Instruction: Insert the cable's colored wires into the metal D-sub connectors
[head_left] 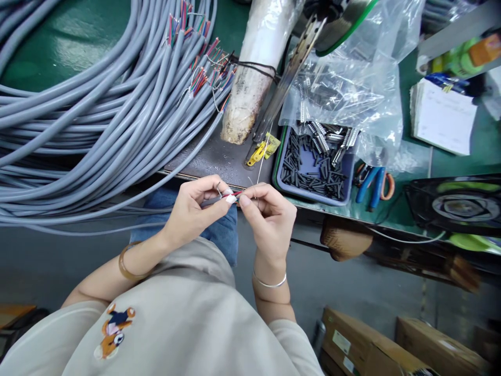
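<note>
Starting at the left, we see grey cables (97,130) looped over the bench (78,39), their bared ends a fringe of coloured wires (200,81). Next comes our left hand (227,197), thumb and forefinger pinching a cable (211,201) just in front of the bench edge, above our jeans (224,232). Its long axis lies crosswise, roughly along that edge, and its end points right, with a red wire (237,194) bridging the gap between our hands. We judge the step in hand to be fine work on the bared wire; the next move calls for a steady left pinch and light fingertips on the right. Our right hand (243,197) seems to pinch the wire's far end; we cannot tell what else it grips. A thin strand (261,166) runs up from there. Farther right sit a tray (313,197) of black tubes (313,183) and pliers (376,187).
</note>
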A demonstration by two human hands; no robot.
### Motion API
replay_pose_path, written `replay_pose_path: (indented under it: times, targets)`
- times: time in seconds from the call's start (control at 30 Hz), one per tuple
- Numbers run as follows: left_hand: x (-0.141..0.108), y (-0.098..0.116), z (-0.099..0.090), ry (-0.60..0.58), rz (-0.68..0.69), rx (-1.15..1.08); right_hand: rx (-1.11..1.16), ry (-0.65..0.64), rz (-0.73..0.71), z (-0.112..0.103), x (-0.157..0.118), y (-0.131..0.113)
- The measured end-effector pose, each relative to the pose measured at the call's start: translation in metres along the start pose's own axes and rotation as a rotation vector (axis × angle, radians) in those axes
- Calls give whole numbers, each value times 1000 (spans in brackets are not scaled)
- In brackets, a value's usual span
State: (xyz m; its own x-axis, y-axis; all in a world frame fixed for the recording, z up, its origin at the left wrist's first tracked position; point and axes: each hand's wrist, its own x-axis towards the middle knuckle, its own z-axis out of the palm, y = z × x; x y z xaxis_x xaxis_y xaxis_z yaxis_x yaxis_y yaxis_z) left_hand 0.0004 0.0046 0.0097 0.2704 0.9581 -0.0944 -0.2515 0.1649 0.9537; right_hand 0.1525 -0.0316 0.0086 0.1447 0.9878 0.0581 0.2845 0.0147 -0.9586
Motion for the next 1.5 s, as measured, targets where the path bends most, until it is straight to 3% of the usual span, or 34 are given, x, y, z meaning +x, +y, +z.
replay_pose_path:
  times: [0.07, 0.23, 0.43, 0.77, 0.97, 1.2, 1.5]
  targets:
    - [1, 1, 0, -12, -8, -8, 56, -2, 32, -2, 2, 3]
    - [2, -1, -1, 7, -60, -110, 99, 152, -2, -10, 3, 2]
    - [1, -3, -3, 3, -27, -110, -114, -20, -38, -10, -4, -6]
    - [0, 2, -3, -58, -45, -52, -113, 51, -118, -4, -3, -3]
    - [0, -4, -4, 2, -133, -215, -246, 47, -305, 3, -9, -1]
    - [2, -1, -5, -49, -205, -296, -78, 90, -127, -4, -8, 1]
    - [-3, -6, -3, -43, -110, -211, -56, 13, -111, 2, -4, -4]
